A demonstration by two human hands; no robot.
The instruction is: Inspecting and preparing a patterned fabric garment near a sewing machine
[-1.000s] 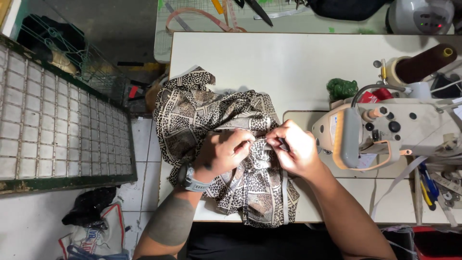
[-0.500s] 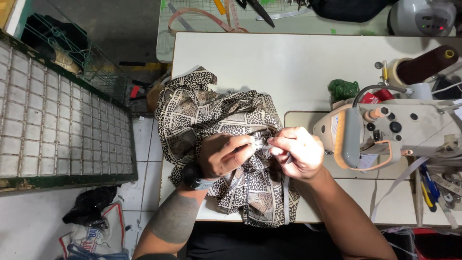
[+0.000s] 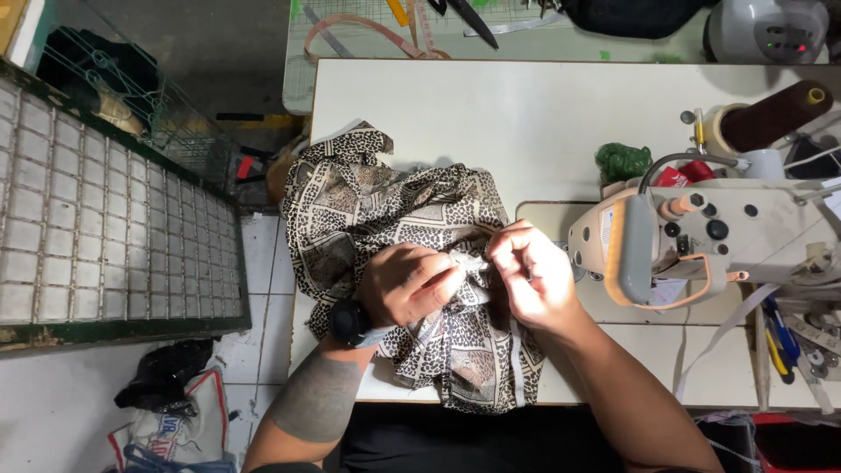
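**Both hands pinch a fold of patterned cloth at the sewing table**

Since half a second ago the right hand (image 3: 533, 278) has curled in and slid slightly toward the upper left, its fingers folding tighter over the cloth; the left hand (image 3: 405, 284) has barely shifted.

At the centre of the frame, the fingertips of both hands meet over a small pale bunched bit of the leopard-print fabric (image 3: 385, 215). The left fingers are closed against the thumb, pinching that fold. The right fingers are curled shut on the fabric beside it; whether they also hold a small tool cannot be told. The two hands nearly touch.

A dark wristwatch (image 3: 348, 321) sits on the left wrist. The fabric lies crumpled on the white table (image 3: 491, 114), spreading from the centre toward the left edge and down to the near edge. Just right of the right hand stands a cream sewing machine (image 3: 692, 236). Beyond it, at the upper right, a dark brown thread cone (image 3: 775, 114) lies on its side, with a small green object (image 3: 622, 162) near the machine's top.
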